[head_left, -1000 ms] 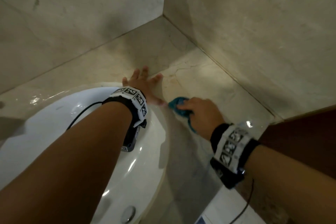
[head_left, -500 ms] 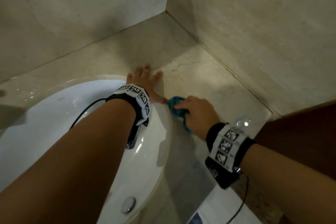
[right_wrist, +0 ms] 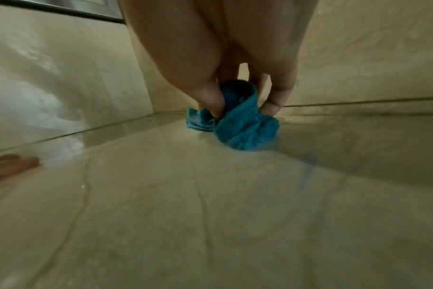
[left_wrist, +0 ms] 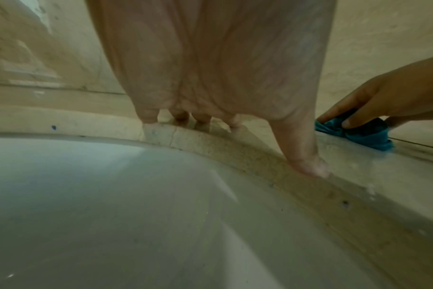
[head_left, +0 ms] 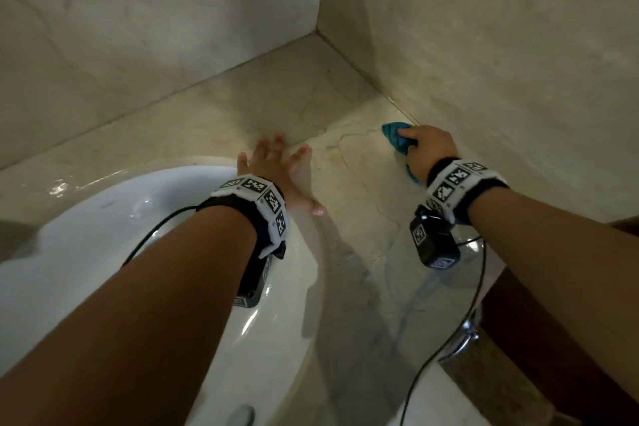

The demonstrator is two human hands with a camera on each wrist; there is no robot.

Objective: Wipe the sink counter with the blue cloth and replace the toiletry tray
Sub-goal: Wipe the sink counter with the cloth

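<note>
My right hand [head_left: 423, 145] grips a bunched blue cloth [head_left: 396, 137] and holds it down on the beige stone counter [head_left: 359, 176], close to the right wall. In the right wrist view the cloth [right_wrist: 245, 129] is crumpled between my thumb and fingers, touching the wet counter [right_wrist: 210, 205]. My left hand [head_left: 276, 166] lies flat with spread fingers on the counter at the rim of the white sink [head_left: 103, 235]. The left wrist view shows the left hand [left_wrist: 223, 109] with its fingers straight on the sink's edge, and the cloth [left_wrist: 359, 135] at the far right. No toiletry tray is in view.
Tiled walls [head_left: 484, 45] meet in a corner behind the counter. The sink drain [head_left: 242, 415] shows at the bottom. A chrome fitting [head_left: 465, 339] and a dark wooden panel [head_left: 553, 339] sit at the lower right. A wet blue-tinted streak [head_left: 411, 294] lies on the counter.
My right hand has slid the cloth away from the sink rim to the right, up against the side wall. The left hand stays planted on the counter.
</note>
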